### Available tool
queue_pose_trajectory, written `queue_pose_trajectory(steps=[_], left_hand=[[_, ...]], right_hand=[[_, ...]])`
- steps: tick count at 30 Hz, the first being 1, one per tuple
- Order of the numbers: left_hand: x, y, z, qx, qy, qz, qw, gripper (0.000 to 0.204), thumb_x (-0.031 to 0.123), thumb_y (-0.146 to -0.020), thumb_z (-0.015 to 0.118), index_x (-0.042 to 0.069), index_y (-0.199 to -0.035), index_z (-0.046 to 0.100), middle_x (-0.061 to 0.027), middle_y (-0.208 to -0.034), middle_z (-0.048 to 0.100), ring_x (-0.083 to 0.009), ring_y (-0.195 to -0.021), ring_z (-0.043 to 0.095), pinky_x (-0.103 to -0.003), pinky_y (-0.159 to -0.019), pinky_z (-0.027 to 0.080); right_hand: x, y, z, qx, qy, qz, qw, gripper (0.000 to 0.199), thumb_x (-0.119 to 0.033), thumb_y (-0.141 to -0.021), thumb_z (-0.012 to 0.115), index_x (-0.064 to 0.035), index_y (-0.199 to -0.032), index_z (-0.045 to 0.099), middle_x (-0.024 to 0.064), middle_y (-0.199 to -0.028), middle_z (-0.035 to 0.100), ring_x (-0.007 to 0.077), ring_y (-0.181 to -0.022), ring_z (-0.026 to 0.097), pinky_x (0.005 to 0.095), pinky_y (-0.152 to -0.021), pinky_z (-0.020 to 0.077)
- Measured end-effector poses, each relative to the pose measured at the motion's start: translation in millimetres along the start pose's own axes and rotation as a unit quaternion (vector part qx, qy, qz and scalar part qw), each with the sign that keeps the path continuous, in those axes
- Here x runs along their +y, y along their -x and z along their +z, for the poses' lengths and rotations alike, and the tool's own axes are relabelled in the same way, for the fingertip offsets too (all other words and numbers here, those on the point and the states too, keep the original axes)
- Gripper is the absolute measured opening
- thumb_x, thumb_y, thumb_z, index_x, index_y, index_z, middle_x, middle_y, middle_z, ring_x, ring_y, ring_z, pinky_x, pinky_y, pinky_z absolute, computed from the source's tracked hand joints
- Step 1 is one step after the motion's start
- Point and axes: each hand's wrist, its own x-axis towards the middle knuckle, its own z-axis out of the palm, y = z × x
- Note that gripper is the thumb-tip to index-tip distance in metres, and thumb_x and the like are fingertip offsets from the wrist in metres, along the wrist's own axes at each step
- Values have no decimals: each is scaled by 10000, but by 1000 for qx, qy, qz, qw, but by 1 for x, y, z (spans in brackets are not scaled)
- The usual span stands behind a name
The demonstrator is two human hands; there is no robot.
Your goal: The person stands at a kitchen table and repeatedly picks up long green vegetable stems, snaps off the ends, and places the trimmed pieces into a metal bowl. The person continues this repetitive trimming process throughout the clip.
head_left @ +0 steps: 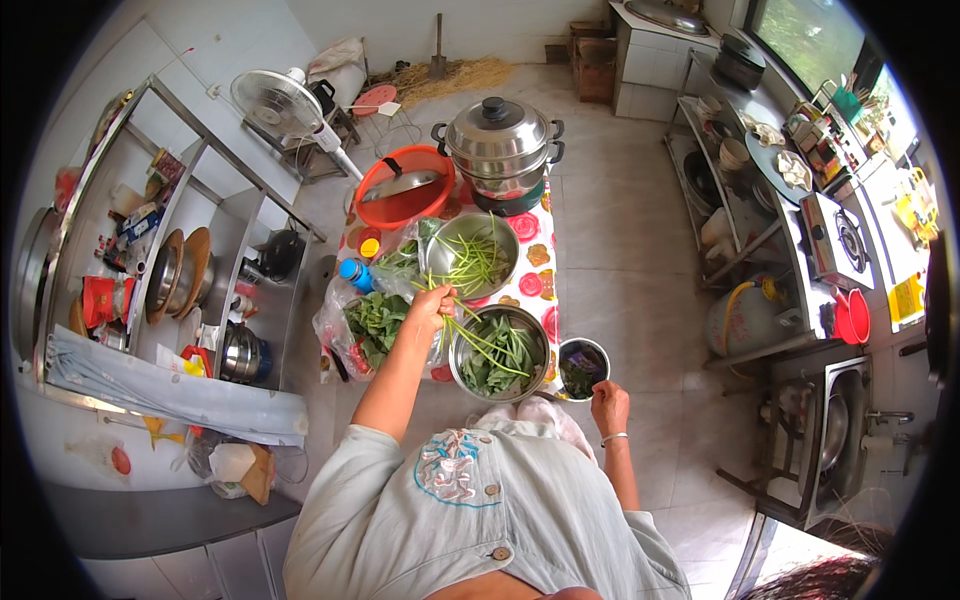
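Observation:
My left hand (435, 305) is closed around a few long green stems (470, 335), which slant over a steel bowl of leaves. Broad green leaves (505, 362) fill much of that near bowl (457, 368). Just beyond it, a second steel bowl (436, 255) contains a heap of trimmed green stems (482, 262). My right hand (610, 408) is beside the rim of a small pail (605, 368) with dark leaves inside. Its fingers are curled together, and whatever they may hold is hidden. Left of my left forearm, more leafy greens (378, 325) lie in a clear plastic bag.
A patterned cloth covers the table (538, 285). Toward its far end stand a lidded steel steamer pot (497, 140) and an orange basin (405, 205) with a cleaver-like blade. A blue-capped jar (354, 272) is at left. Shelves (215, 210) and a gas stove (838, 240) flank the room.

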Motion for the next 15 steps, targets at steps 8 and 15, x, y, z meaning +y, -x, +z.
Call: queue_pose_trajectory(steps=[8, 15], left_hand=[[36, -81, 21, 116, -159, 163, 967, 157, 112, -804, 628, 14, -756, 516, -30, -517, 443, -82, -374, 351, -237, -334, 262], [11, -50, 3, 1, -20, 103, 994, 162, 168, -875, 536, 11, -917, 530, -90, -770, 566, -47, -434, 326, -192, -381, 293]], right_hand=[[-14, 14, -15, -10, 9, -7, 1000, 82, 1, -690, 526, -33, -688, 601, 148, -699, 607, 327, -660, 588, 386, -597, 476], [-12, 5, -5, -13, -7, -16, 1000, 104, 23, -675, 520, -42, -700, 597, 149, -700, 599, 337, -679, 587, 394, -609, 477]])
